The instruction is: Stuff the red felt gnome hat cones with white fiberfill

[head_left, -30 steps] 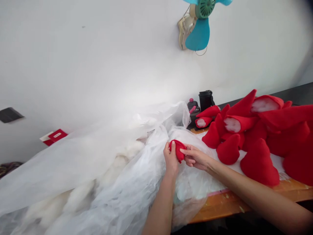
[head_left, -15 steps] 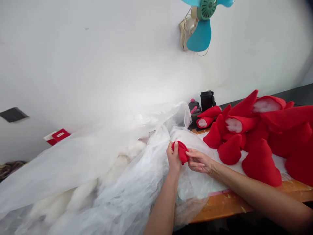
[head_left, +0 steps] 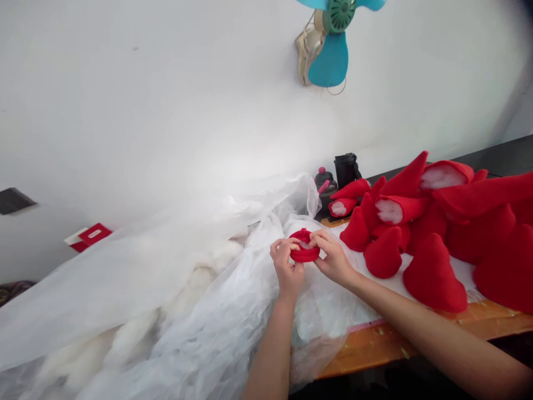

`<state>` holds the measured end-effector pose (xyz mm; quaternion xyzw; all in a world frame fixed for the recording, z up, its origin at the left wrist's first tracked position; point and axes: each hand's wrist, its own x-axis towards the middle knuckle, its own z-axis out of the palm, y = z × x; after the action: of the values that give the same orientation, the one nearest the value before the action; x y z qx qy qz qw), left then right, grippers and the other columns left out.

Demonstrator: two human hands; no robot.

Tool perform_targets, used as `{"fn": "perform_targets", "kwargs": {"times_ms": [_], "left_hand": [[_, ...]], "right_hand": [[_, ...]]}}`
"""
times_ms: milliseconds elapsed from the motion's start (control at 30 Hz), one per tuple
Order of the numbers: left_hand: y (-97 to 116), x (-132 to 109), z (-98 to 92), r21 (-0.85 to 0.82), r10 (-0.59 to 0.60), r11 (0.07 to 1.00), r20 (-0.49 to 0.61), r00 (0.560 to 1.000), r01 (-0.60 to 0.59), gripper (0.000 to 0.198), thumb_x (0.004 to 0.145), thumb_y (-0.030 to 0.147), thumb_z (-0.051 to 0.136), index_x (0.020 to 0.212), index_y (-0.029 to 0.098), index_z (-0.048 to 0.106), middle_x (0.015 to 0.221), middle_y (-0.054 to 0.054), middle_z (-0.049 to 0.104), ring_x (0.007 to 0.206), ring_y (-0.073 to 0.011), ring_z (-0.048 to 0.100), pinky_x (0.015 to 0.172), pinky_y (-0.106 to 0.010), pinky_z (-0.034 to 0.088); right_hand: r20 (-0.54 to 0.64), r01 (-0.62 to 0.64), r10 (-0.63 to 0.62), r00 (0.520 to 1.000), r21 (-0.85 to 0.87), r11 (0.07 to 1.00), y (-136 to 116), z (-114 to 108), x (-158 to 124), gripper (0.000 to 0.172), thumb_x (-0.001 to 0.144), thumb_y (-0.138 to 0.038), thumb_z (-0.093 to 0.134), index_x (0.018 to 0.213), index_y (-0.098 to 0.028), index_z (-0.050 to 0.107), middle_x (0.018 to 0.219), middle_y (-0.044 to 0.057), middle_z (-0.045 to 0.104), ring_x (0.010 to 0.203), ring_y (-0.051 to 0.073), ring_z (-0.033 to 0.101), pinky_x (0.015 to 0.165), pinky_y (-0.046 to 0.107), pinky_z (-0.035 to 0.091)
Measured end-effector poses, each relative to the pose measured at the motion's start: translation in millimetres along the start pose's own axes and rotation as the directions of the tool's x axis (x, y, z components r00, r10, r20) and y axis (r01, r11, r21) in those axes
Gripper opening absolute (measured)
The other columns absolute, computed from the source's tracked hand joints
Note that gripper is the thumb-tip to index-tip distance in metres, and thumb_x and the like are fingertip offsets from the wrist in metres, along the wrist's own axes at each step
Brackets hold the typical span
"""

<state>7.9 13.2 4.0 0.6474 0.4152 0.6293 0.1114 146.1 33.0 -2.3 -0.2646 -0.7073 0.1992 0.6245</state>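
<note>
Between both hands is a small red fabric piece (head_left: 305,255), its round mouth turned up toward me and its rim folded over. Something whitish shows inside the opening. My left hand (head_left: 288,265) is closed on the left side of the rim, fingertips over the edge. On the opposite side my right hand (head_left: 333,260) pinches the rim between thumb and fingers. Just right of my hands lies a pile of stuffed red cones (head_left: 435,278), several of them standing point up. White filling (head_left: 390,211) shows at the open ends of some lying cones.
A large clear plastic bag (head_left: 200,328) holding white fluffy stuffing (head_left: 135,336) spreads across the left. Behind the cones stand a black cup (head_left: 346,170) and a dark bottle (head_left: 325,186) with pink parts. A wooden table edge (head_left: 375,344) runs below; a blue fan (head_left: 331,58) hangs on the wall.
The red piece has turned so its mouth now faces up and is spread open. My right hand has moved up from its lower side to the rim. The view has shifted slightly right.
</note>
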Motion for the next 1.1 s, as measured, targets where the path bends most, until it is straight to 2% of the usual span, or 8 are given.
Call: {"fn": "perform_targets", "kwargs": {"times_ms": [167,300,533,633,700,800,967,1100], "left_hand": [[-2,-4,1.7,-0.094,-0.014,0.995,-0.009,1.000,0.013,0.017,0.075,0.009,0.051,0.078,0.023,0.060,0.096,-0.007,0.071,0.095,-0.0240,0.064,0.091,-0.038,0.047],[-3,-6,1.8,-0.125,-0.098,0.988,-0.063,0.993,0.090,0.022,0.076,0.009,0.055,0.092,0.023,0.062,0.095,-0.006,0.068,0.094,-0.0220,0.065,0.091,-0.034,0.048],[0,-4,0.4,-0.155,-0.202,0.968,-0.004,0.979,0.199,0.009,0.090,0.026,0.056,0.093,0.021,0.064,0.087,-0.004,0.067,0.080,-0.0174,0.062,0.077,-0.027,0.048],[0,-2,2.4,-0.219,-0.289,0.933,0.016,0.957,0.285,0.028,0.092,0.044,0.059,0.077,0.020,0.058,0.068,0.000,0.056,0.061,-0.0128,0.049,0.061,-0.023,0.040],[-2,-1,3.7,-0.242,-0.329,0.914,0.025,0.944,0.325,0.039,0.091,0.052,0.059,0.070,0.019,0.053,0.063,0.002,0.050,0.057,-0.0117,0.043,0.056,-0.023,0.036],[-6,0,5.0,-0.238,-0.368,0.897,0.066,0.927,0.373,0.045,0.090,0.057,0.057,0.067,0.019,0.050,0.061,0.002,0.046,0.057,-0.0116,0.041,0.055,-0.023,0.034],[-12,0,9.0,-0.225,-0.420,0.872,0.115,0.900,0.435,0.048,0.089,0.060,0.057,0.066,0.019,0.046,0.060,0.003,0.044,0.057,-0.0111,0.038,0.055,-0.024,0.033],[-7,0,12.5,-0.297,-0.450,0.833,0.128,0.884,0.467,0.050,0.085,0.063,0.060,0.065,0.020,0.044,0.060,0.003,0.043,0.057,-0.0110,0.037,0.055,-0.024,0.033]], "right_hand": [[0.018,-0.008,0.011,1.000,-0.180,0.984,3,1,-3,0.028,0.079,-0.011,0.057,0.105,-0.022,0.058,0.098,0.007,0.064,0.090,0.023,0.060,0.079,0.036,0.048],[0.087,0.015,0.002,0.996,-0.195,0.981,1,-1,-2,0.020,0.082,-0.013,0.058,0.098,-0.022,0.064,0.083,0.005,0.059,0.080,0.021,0.057,0.070,0.032,0.046],[0.273,-0.034,0.018,0.962,0.055,0.998,-11,-7,2,0.012,0.083,-0.012,0.053,0.082,-0.020,0.063,0.093,0.007,0.062,0.081,0.018,0.059,0.071,0.031,0.046],[0.301,-0.199,0.140,0.943,0.176,0.964,-15,-8,4,0.011,0.078,-0.014,0.053,0.071,-0.018,0.060,0.090,0.007,0.063,0.075,0.016,0.059,0.064,0.027,0.045],[0.416,-0.431,0.291,0.862,0.297,0.852,-13,-8,6,0.014,0.076,-0.019,0.052,0.062,-0.019,0.054,0.068,0.002,0.058,0.056,0.012,0.052,0.053,0.025,0.043],[0.666,-0.727,0.374,0.646,0.386,0.568,-5,-9,4,0.025,0.076,-0.028,0.051,0.053,-0.022,0.042,0.039,-0.007,0.035,0.033,0.008,0.028,0.036,0.023,0.034],[0.855,-0.878,0.232,0.465,0.411,0.245,12,-9,-3,0.013,0.075,-0.032,0.054,0.072,-0.020,0.051,0.034,-0.012,0.034,0.025,0.007,0.019,0.030,0.021,0.034],[0.943,-0.939,0.078,0.325,0.311,0.148,21,-12,-7,0.022,0.076,-0.040,0.058,0.078,-0.018,0.055,0.030,-0.011,0.032,0.023,0.011,0.031,0.028,0.019,0.028]]}}
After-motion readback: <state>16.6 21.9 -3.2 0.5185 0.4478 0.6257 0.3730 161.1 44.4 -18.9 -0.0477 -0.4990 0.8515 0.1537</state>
